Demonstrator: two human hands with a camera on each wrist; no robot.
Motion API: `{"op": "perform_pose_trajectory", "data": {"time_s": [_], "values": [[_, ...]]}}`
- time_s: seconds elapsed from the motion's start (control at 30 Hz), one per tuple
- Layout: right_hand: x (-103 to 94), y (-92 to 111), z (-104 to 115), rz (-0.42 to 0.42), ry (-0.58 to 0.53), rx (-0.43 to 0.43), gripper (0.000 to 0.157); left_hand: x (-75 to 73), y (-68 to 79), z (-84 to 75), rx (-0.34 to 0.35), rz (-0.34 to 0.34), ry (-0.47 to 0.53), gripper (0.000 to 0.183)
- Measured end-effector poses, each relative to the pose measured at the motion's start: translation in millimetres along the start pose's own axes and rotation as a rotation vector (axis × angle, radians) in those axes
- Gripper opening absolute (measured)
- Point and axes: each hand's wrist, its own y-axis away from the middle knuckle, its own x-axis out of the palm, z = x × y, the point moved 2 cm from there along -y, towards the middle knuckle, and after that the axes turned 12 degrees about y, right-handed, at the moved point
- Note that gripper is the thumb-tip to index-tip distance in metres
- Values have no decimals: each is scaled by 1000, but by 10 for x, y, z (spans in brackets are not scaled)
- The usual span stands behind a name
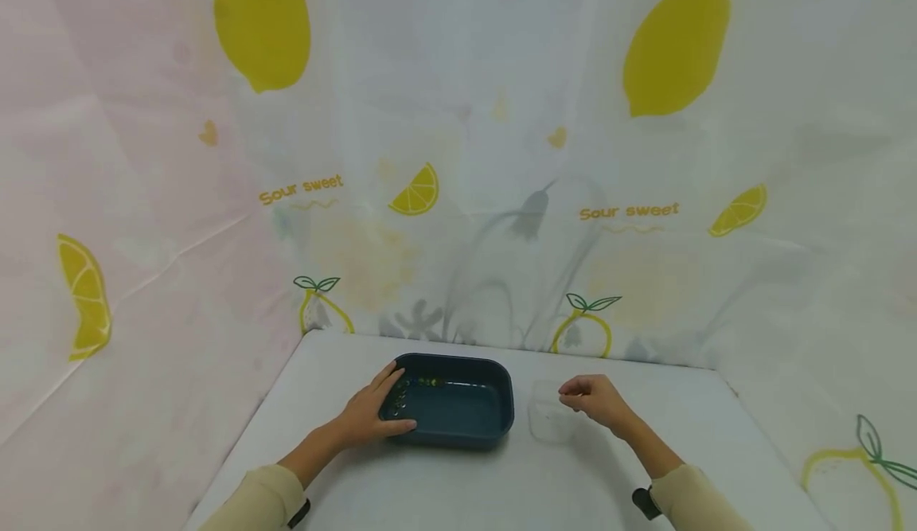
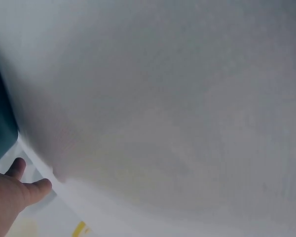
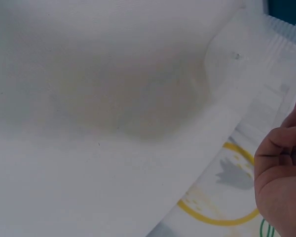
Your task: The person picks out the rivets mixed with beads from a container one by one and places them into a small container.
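A dark blue rectangular dish (image 1: 458, 440) stands on the white table. Small shiny beads (image 1: 430, 382), some green and yellow, lie along its far and left sides. My left hand (image 1: 372, 413) rests on the dish's left end, fingers spread at the far corner and thumb across the near rim. To the right of the dish lies a clear plastic container (image 1: 550, 429), also in the right wrist view. Above its right side is my right hand (image 1: 598, 401), fingers curled and tips together. I cannot tell whether anything small is between those fingertips.
The white table (image 1: 487, 491) meets a fabric backdrop (image 1: 473, 268) printed with lemons, which rises behind and on both sides. A dark wrist strap (image 1: 645, 503) shows by the right sleeve.
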Motion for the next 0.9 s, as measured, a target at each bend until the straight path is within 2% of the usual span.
{"op": "perform_pose_trajectory", "data": {"time_s": [0.1,0.37,0.9], "values": [[-5,-9,-2,-11,-8,-16,22,3,-14,-9,7,-2,10,100],[31,-11,29,-16,22,-121,16,0,6,-5,-1,1,2,100],[80,-52,15,-67,127,-168,9,14,-4,24,26,-21,20,99]]}}
